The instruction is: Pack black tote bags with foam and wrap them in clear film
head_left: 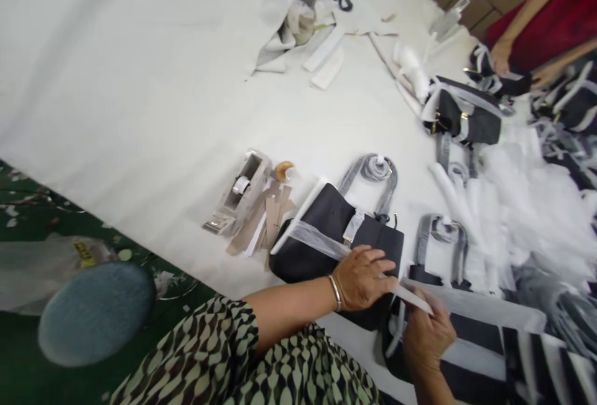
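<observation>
A black handbag (pixel 321 212) lies on the white table in front of me, with a translucent band round its body and its handle wrapped in clear film. My left hand (pixel 366 277) rests over the bag's right end, fingers curled, at one end of a narrow white strip (pixel 413 298). The strip's other end is pinched in my right hand (pixel 429 327), which is closed. Below that hand lies a second black bag (pixel 473 361) with pale wrapping across it. My left thumb is mostly hidden.
Left of the bag stand a tape dispenser (pixel 242 184), brown paper strips (pixel 263 218) and a tape roll (pixel 283 172). White wrapping (pixel 536 187) and more bags (pixel 466 109) crowd the right. Another person's hand (pixel 501 56) touches a bag. A round stool (pixel 96 315) stands at lower left.
</observation>
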Tool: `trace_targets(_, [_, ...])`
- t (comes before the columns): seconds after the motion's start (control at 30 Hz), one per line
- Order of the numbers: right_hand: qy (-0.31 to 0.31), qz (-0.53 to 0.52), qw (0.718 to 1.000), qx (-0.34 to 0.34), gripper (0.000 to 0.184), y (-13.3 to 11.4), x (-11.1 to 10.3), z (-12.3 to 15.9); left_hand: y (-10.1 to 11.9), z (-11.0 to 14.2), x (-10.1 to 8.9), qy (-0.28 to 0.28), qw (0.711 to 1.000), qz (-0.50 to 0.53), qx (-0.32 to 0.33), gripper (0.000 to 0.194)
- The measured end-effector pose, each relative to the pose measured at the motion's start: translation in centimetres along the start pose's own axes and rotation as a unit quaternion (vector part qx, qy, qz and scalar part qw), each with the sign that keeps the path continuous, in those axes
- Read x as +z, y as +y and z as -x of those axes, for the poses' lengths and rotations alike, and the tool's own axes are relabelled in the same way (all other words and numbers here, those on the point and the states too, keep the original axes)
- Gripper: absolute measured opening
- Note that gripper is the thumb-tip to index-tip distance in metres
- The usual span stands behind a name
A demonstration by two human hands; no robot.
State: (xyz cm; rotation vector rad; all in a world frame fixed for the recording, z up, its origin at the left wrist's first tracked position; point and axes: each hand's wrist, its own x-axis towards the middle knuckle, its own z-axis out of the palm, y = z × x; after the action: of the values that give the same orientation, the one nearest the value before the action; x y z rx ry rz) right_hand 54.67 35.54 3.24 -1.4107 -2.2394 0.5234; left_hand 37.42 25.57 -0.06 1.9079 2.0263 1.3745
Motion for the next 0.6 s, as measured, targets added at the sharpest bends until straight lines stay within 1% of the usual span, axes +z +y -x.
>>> trace_targets(0.07, [0.030,-0.043,0.997,0.048,0.041,0.8,-0.5,1.0,0.0,0.7,1.7,-0.009,0.998,-0.058,-0.008,0.026])
trace_targets(0.1, [0.029,-0.036,0.998,0.050,0.041,1.1,-1.0,1.3,-0.1,1.0,2.4,-0.019,0.996,-0.085,-0.003,0.027])
trace_targets(0.17, [0.007,0.031,0.999,0.017,0.043,1.5,-2.1,1.5,-0.3,1.1,3.2,-0.051,0.990,-0.131,0.016,0.030])
trace_targets(0.27, [-0.014,0.133,0.989,-0.060,0.046,2.2,-3.7,0.9,-0.4,0.8,3.7,-0.113,0.978,-0.175,0.027,0.032])
trace_targets(0.33, [-0.016,0.182,0.976,-0.120,0.046,2.6,-4.7,0.0,-0.2,0.5,3.8,-0.139,0.972,-0.190,0.025,0.030])
trace_targets(0.4, [-0.028,0.238,0.954,-0.182,0.047,2.9,-5.5,-0.9,0.1,0.4,4.0,-0.148,0.968,-0.202,0.017,0.028])
trace_targets(0.43, [-0.042,0.252,0.945,-0.203,0.048,2.9,-6.0,-1.2,0.4,0.4,4.2,-0.147,0.967,-0.207,0.011,0.027])
trace_targets(0.5, [-0.070,0.253,0.940,-0.218,0.050,2.8,-6.9,-1.7,0.9,0.5,4.5,-0.144,0.966,-0.213,-0.004,0.026])
trace_targets(0.6, [-0.115,0.206,0.952,-0.195,0.048,2.2,-8.0,-1.8,1.6,0.9,4.9,-0.136,0.967,-0.214,-0.035,0.025])
